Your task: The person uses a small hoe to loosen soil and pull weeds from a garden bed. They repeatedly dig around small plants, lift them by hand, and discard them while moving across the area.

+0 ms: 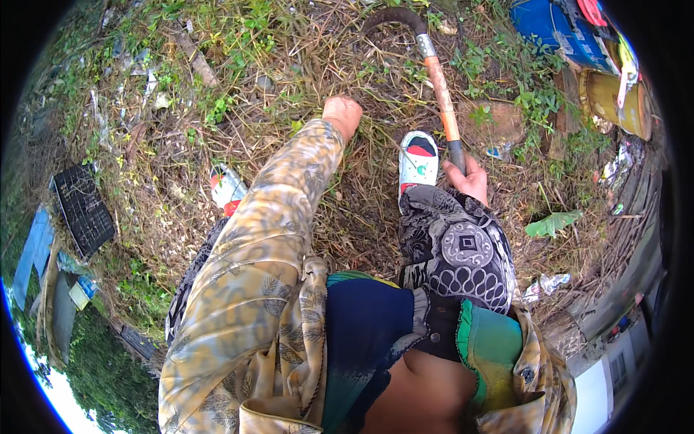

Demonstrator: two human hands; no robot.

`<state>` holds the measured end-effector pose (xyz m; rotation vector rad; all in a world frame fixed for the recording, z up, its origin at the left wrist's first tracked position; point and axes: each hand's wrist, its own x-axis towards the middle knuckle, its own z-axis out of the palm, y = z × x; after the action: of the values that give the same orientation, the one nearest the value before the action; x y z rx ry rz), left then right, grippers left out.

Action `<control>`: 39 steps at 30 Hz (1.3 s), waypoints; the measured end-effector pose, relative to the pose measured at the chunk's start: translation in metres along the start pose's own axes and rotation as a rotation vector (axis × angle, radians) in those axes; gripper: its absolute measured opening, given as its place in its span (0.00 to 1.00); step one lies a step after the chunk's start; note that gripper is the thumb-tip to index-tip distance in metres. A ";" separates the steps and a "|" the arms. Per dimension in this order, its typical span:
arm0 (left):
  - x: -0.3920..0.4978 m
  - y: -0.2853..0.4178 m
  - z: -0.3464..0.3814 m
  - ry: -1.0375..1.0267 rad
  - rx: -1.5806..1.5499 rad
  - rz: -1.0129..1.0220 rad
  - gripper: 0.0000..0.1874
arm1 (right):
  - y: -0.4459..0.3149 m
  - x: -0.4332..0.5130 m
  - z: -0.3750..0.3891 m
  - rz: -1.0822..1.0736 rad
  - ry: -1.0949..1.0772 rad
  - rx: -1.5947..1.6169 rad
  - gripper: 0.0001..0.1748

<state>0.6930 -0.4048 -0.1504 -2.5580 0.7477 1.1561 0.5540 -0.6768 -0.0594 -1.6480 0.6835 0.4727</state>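
A sickle with a dark curved blade (398, 15) and an orange-and-bare-wood handle (440, 89) reaches away over the weedy ground. My right hand (470, 180) grips the dark lower end of that handle, beside my right shoe (419, 160). The blade's tip points left, close to the litter of stalks. Further left, my left hand (342, 114) is down among dry grass and cut stalks (374, 116), its back towards me and its fingers curled under. Whether any stalks are within those fingers is hidden.
A blue plastic drum (558, 35) and a yellowish container (612, 103) lie at the upper right. A black plastic crate (84, 209) sits at the left. My left shoe (226, 187) stands beyond my sleeve. A piece of wood (196, 59) lies at the upper left.
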 end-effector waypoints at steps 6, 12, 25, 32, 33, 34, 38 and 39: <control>-0.035 -0.015 -0.045 0.050 -0.116 0.139 0.13 | -0.010 -0.003 -0.001 0.013 -0.010 -0.006 0.12; -0.102 -0.104 -0.043 0.363 -0.396 -0.155 0.17 | -0.004 -0.008 -0.006 0.038 -0.001 0.057 0.12; -0.293 -0.182 0.095 0.129 -0.132 -0.436 0.11 | -0.003 -0.008 -0.007 0.001 0.017 0.004 0.15; -0.160 0.026 0.072 -0.057 -0.195 0.182 0.11 | -0.007 -0.012 -0.010 0.017 0.014 -0.029 0.13; -0.136 0.027 0.064 -0.057 -0.154 0.161 0.13 | -0.007 -0.012 -0.010 0.043 0.029 -0.048 0.12; -0.114 0.025 0.056 -0.023 -0.046 0.132 0.19 | -0.007 -0.011 -0.008 -0.035 0.036 0.027 0.10; -0.046 -0.002 0.038 -0.037 -0.003 -0.117 0.25 | -0.005 -0.006 -0.006 0.035 0.041 0.052 0.11; -0.037 -0.009 0.037 -0.037 0.006 -0.147 0.23 | -0.005 -0.006 -0.006 0.009 0.034 0.050 0.11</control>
<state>0.6539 -0.3695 -0.1473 -2.5308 0.5434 1.1493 0.5525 -0.6808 -0.0512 -1.6094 0.7235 0.4314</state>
